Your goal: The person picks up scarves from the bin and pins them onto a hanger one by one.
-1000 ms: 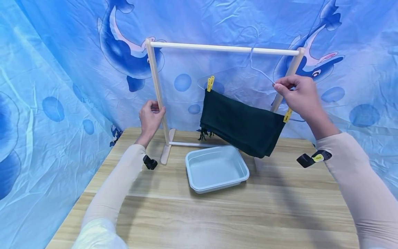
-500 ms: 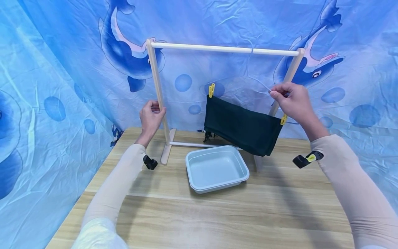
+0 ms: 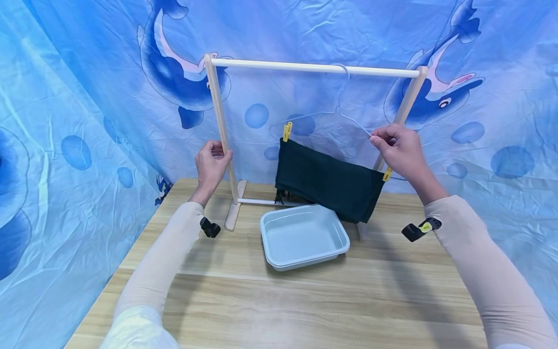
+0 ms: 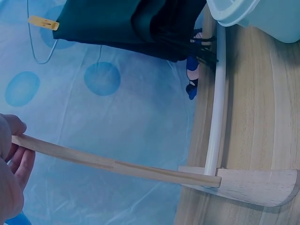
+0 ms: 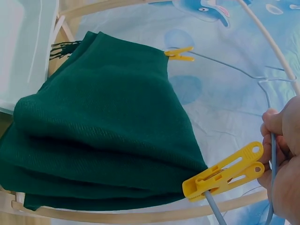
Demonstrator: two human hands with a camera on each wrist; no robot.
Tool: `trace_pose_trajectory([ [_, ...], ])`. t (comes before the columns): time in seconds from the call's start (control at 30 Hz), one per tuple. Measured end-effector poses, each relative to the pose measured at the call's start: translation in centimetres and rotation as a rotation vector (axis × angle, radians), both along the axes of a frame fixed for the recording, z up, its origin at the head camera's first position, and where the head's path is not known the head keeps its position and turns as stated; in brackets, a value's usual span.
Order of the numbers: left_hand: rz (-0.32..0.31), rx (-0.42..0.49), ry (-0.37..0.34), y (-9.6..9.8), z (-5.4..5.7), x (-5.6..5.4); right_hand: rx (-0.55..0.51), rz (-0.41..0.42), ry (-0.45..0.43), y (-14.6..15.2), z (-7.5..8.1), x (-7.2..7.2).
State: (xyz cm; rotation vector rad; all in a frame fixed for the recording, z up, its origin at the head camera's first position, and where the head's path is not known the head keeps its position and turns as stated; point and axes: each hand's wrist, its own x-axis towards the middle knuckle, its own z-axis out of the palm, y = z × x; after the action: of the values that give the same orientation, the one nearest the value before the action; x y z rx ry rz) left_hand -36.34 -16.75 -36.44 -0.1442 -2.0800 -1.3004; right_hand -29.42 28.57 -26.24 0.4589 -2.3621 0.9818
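My left hand [image 3: 212, 165] grips the left upright [image 4: 75, 157] of a small wooden clothes rack. With thumb and fingers, my right hand [image 3: 402, 149] pinches the right shoulder of a thin pale wire hanger [image 3: 355, 122]. The hanger's hook overlaps the rack's top rail [image 3: 279, 65] in the head view. A folded dark green scarf [image 3: 327, 177] with black-looking fringe hangs from the hanger, sloping down to the right. One yellow clothespin [image 3: 287, 131] clips its left corner. Another yellow clothespin [image 5: 224, 171] holds the right corner, just below my right hand.
A pale blue plastic basin [image 3: 305, 264] stands on the wood-grain table [image 3: 279, 310], in front of the rack's lower bar [image 3: 270, 202]. The rack's left foot [image 3: 232, 215] rests left of it. A blue dolphin-print curtain [image 3: 257, 29] hangs close behind.
My right hand has moved down and left with the hanger, and the scarf has shifted left with it. The hook has come down to the top rail. My left hand stays on the upright.
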Motion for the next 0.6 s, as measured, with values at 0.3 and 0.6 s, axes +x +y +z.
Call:
trace_pose_trajectory([
  [0.3,-0.018,0.020,0.005,-0.25,-0.21,-0.21,-0.008,0.001,0.006,-0.34,-0.46,-0.18],
  [0.6,-0.038,0.032,0.031,-0.27,-0.50,-0.37,-0.009,-0.002,0.007,-0.10,-0.37,-0.41],
])
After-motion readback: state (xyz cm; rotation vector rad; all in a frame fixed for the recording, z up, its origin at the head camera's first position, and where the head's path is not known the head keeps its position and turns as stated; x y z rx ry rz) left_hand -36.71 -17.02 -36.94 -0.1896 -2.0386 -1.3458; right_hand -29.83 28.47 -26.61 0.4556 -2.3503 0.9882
